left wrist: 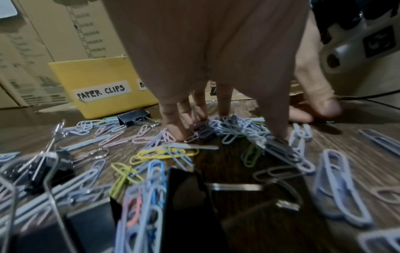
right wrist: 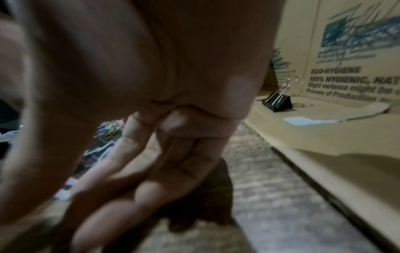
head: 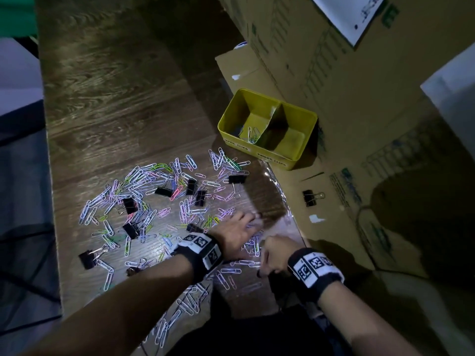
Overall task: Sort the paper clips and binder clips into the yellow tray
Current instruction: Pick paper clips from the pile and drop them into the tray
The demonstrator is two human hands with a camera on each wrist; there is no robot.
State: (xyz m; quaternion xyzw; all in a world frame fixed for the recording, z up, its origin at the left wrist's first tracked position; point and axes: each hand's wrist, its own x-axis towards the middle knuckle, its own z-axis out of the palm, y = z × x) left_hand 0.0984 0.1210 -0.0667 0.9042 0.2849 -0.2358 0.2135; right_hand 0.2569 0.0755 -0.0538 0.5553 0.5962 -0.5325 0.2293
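Clips (head: 164,191) lie scattered on the wood tabletop (head: 108,98), mostly pastel paper clips with black binder clips (head: 190,186) mixed in, spread from mid-table to the near edge. Tray (head: 267,129) sits at the far right of the pile, yellow, two compartments split by a divider; a few paper clips are in its left compartment, and the right one looks dark, contents unclear. The left wrist view shows a "PAPER CLIPS" label (left wrist: 103,91) on the tray's near wall; the second label is cut off by the hand. Left hand (head: 237,233) is palm down over the near-right part of the pile, fingers (left wrist: 177,123) spread and straight, tips touching a small heap of paper clips; nothing is pinched. Right hand (head: 275,255) is just right of it at the near edge, fingers (right wrist: 151,171) curled inward toward the palm; the right wrist view is blurred and I cannot tell whether it holds anything. Both wrists carry black bands with printed square markers (head: 203,247). One binder clip (head: 311,197) sits apart on flattened cardboard (head: 334,227) to the right of the table, handles up. Cardboard boxes (head: 321,47) are stacked behind and right of the tray, with a white sheet (head: 344,14) on top at the far right.
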